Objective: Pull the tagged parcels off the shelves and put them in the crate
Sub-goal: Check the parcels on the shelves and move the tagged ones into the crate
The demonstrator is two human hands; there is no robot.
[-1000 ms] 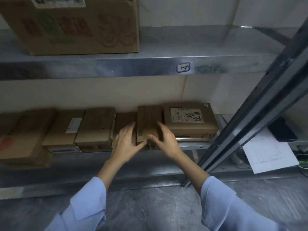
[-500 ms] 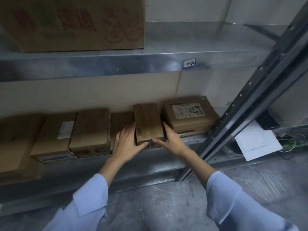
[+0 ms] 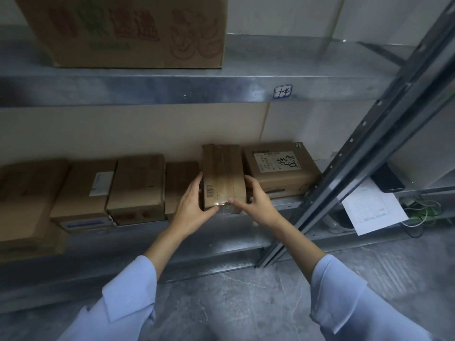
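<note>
A narrow taped cardboard parcel (image 3: 222, 174) with a barcode on its left side sits at the front of the lower metal shelf (image 3: 283, 205), tilted toward me. My left hand (image 3: 193, 205) grips its left side and my right hand (image 3: 256, 203) grips its right side, both thumbs on the near end. Right of it lies a wider parcel (image 3: 280, 168) with a white label and black handwriting. Several more brown parcels (image 3: 138, 185) line the shelf to the left. No crate is in view.
A big printed carton (image 3: 128, 30) stands on the upper shelf (image 3: 246, 92), which carries a small blue-edged tag (image 3: 283, 91). A slanted steel upright (image 3: 364, 148) crosses the right side. Behind it lie a paper sheet (image 3: 371, 207), a black device (image 3: 387, 178) and cables. Grey floor lies below.
Both hands have closed on the narrow parcel's sides and drawn it forward, out past its neighbours toward the shelf edge. The camera has moved closer.
</note>
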